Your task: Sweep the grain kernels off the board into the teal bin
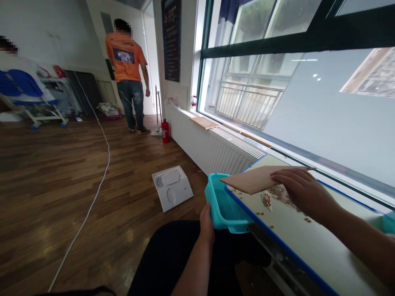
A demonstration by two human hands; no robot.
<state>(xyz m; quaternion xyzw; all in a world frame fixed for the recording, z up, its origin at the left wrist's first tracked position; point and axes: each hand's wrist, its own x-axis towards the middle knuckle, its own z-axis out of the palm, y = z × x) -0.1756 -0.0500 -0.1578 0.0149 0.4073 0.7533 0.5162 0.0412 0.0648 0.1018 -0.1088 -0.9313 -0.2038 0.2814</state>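
My right hand [300, 187] lies on a flat piece of cardboard [256, 179] on the blue-edged table [296, 234], fingers pressed on its edge. Small brown crumbs [271, 199] are scattered on the tabletop beside and under the cardboard. My left hand [206, 220] grips the rim of a teal plastic bin [224, 203], which it holds against the table's left end, just below the cardboard. My thumb and fingers are closed around the bin's near edge.
An open white box [172, 187] lies on the wooden floor [61, 176], with a white cable [92, 201] running across it. A person in an orange shirt [126, 70] stands far off near a red fire extinguisher [165, 131]. A radiator [212, 150] runs below the window.
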